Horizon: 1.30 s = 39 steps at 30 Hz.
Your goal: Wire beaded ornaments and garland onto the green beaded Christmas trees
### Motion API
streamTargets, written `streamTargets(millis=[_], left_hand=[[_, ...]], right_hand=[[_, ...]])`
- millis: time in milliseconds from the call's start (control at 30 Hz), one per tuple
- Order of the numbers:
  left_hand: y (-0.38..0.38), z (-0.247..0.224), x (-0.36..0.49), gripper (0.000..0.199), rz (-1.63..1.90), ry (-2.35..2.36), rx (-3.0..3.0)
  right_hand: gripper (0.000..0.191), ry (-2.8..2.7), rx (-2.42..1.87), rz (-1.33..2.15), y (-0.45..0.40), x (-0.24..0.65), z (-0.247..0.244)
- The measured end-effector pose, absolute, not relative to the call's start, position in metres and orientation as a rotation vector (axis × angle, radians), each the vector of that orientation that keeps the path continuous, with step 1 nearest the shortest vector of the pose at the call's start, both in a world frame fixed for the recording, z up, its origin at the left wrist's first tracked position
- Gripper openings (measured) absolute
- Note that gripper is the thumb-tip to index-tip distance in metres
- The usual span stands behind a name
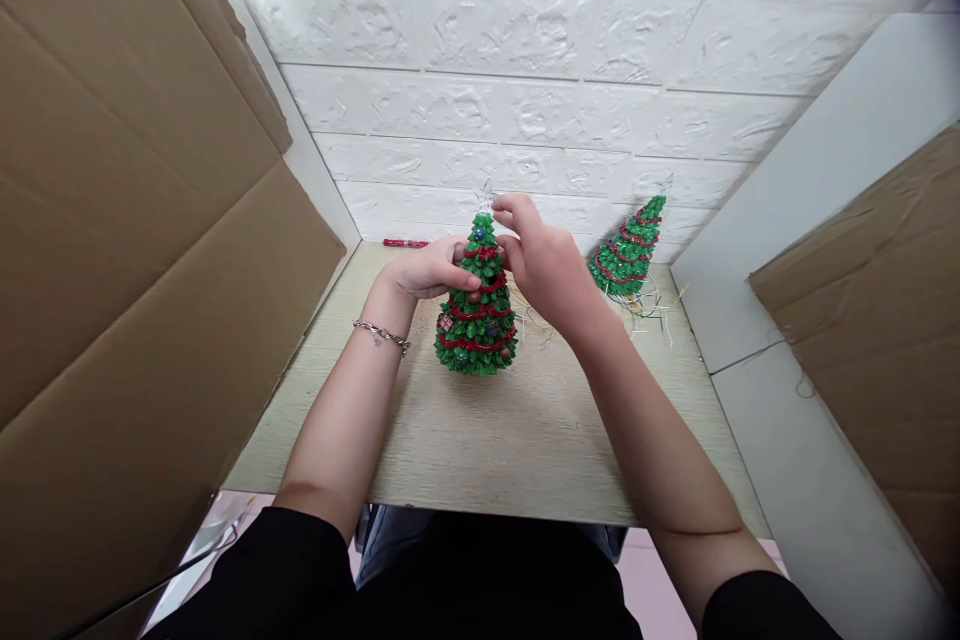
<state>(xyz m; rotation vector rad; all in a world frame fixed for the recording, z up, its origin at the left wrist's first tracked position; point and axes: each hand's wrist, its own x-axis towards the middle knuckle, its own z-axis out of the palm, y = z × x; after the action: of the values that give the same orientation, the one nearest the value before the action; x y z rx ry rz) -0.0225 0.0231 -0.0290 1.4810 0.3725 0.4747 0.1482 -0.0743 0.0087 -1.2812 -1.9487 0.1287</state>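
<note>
Well to the left of the left hand [433,270] stands a large brown cardboard sheet [142,210]. Nearer, a silver-coloured chain bracelet [381,332] circles the wrist below that hand. Just beyond the left hand, a thin red stick-shaped object [397,243] lies on the pale wood-grain worktop [510,450]. The left hand is clamped on the upper half of a green cone-shaped Christmas tree [478,330], thumb across the front, other fingers partly hidden. The tree is upright between both hands, wound with red garland and dotted with small ornaments; I cannot tell whether its base touches the worktop. A clear star-shaped topper [486,195] rises from its tip, just beside the right hand [544,265]. The right hand's fingers are bent at the tree's upper side; I cannot tell whether they grip anything. Beyond and right of the right hand is a second green cone-shaped tree with red garland [630,248], thin white and yellow wires [646,308] around its base
</note>
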Motion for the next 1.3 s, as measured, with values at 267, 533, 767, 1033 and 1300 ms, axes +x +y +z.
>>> streamTargets(millis=[267, 533, 767, 1033, 1300], left_hand=[[0.021, -0.022, -0.024, 0.041, 0.543, 0.392, 1.441], [0.024, -0.022, -0.029, 0.054, 0.655, 0.418, 1.415], [0.024, -0.024, -0.029, 0.056, 0.575, 0.405, 1.464], [0.025, -0.026, -0.028, 0.064, 0.489, 0.405, 1.472], [0.026, -0.024, -0.029, 0.067, 0.455, 0.406, 1.521]], right_hand=[[0.046, -1.802, -1.285, 0.395, -0.072, 0.154, 0.010], [0.041, -1.641, -1.287, 0.970, -0.074, 0.180, 0.023], [0.023, -1.660, -1.207, 0.717, -0.064, 0.178, 0.018], [0.015, -1.725, -1.223, 0.497, -0.065, 0.179, 0.015], [0.031, -1.758, -1.184, 0.363, -0.069, 0.177, 0.017]])
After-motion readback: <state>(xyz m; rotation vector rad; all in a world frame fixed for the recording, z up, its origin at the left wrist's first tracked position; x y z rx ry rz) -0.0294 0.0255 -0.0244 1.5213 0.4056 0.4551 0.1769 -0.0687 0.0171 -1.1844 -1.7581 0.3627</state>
